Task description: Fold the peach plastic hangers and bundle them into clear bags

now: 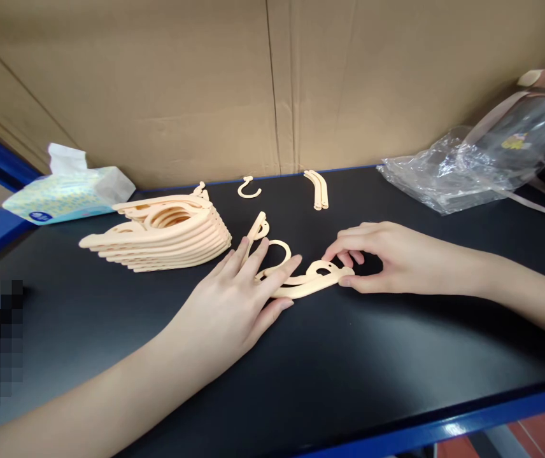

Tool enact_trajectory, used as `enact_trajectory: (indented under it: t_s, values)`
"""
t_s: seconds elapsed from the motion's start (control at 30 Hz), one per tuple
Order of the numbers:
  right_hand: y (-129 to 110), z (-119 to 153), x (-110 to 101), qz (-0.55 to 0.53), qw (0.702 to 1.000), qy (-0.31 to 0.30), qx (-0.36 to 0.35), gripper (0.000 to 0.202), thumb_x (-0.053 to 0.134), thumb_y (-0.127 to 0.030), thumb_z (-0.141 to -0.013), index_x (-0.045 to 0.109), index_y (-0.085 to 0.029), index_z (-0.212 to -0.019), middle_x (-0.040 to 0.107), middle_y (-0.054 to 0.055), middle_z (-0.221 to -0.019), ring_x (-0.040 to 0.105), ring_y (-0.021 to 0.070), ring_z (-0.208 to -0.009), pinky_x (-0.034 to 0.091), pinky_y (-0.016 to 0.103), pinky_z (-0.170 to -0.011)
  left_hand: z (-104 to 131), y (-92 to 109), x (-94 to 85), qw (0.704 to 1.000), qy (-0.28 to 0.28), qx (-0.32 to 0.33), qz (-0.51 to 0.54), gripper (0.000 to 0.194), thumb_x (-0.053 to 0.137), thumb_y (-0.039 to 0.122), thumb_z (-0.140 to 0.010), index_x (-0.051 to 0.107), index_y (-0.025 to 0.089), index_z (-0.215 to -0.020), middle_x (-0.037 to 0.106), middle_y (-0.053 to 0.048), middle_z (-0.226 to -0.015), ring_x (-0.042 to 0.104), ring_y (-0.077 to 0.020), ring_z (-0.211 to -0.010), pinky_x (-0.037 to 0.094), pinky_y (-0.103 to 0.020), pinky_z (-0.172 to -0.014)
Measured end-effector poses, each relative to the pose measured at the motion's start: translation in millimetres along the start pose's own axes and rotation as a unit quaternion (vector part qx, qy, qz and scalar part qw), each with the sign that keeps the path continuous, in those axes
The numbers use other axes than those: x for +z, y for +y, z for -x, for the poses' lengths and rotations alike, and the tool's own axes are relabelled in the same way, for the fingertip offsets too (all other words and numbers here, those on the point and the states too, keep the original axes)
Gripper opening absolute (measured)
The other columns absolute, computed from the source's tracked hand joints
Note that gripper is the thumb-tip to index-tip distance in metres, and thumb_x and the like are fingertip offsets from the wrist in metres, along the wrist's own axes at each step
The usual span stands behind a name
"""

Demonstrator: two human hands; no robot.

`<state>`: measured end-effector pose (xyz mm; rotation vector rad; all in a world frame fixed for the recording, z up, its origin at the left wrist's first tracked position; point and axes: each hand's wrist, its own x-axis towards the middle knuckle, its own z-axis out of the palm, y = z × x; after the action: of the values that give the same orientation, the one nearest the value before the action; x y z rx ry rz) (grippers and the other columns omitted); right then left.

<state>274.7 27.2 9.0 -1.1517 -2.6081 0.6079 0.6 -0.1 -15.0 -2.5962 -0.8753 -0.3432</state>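
A cream plastic hanger (301, 291) lay on the smooth black bench (349, 381), right of a stack of similar cream plastic hangers (172, 248). The left hand (234, 286) rested across it, grip spread wide; the right hand (368, 257) held its right tip in a narrow grip. Beyond lay a cream plastic hook (247, 196) and two curved cream strips (323, 189).

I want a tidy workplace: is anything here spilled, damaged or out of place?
No spill or damage shows. The crumpled plastic bag looks slightly untidy, lying loose at right on the black table, unlike the stacked hangers.
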Motion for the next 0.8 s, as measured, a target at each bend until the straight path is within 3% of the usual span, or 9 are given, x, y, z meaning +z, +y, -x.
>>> enact_trajectory:
  t_s: [0.17, 0.47, 0.8]
  values:
    - [-1.3, 1.1, -0.6, -0.004, 1.000, -0.009, 0.008, 0.022, 0.060, -0.033, -0.089, 0.071, -0.022, -0.105, 0.064, -0.003, -0.080, 0.059, 0.0147, -0.072, 0.043, 0.030, -0.069, 0.2, 0.9, 2.0, 0.999, 0.022, 0.032, 0.008, 0.044, 0.038, 0.028, -0.108, 0.071, 0.006, -0.125, 0.068, -0.022, -0.132, 0.060, -0.0395, -0.130, 0.055, -0.056, -0.104]
    - [0.7, 1.1, -3.7, 0.006, 1.000, -0.010, -0.009, 0.018, 0.058, -0.032, -0.091, 0.070, -0.022, -0.099, 0.064, -0.003, -0.079, 0.058, 0.0141, -0.069, 0.042, 0.030, -0.067, 0.4, -0.9, 0.0, 0.999, 0.001, 0.027, 0.040, 0.042, 0.036, 0.026, -0.109, 0.067, 0.007, -0.129, 0.070, -0.017, -0.129, 0.066, -0.0327, -0.123, 0.059, -0.047, -0.100]
    - [3.7, 2.0, -2.8, 0.015, 1.000, -0.002, -0.020, 0.018, 0.058, -0.030, -0.091, 0.070, -0.022, -0.101, 0.065, -0.002, -0.080, 0.060, 0.0141, -0.069, 0.043, 0.029, -0.067, 1.2, -3.7, 0.7, 0.997, -0.007, 0.006, 0.073, 0.042, 0.041, 0.027, -0.106, 0.062, 0.003, -0.133, 0.065, -0.023, -0.133, 0.061, -0.0383, -0.126, 0.055, -0.055, -0.102]
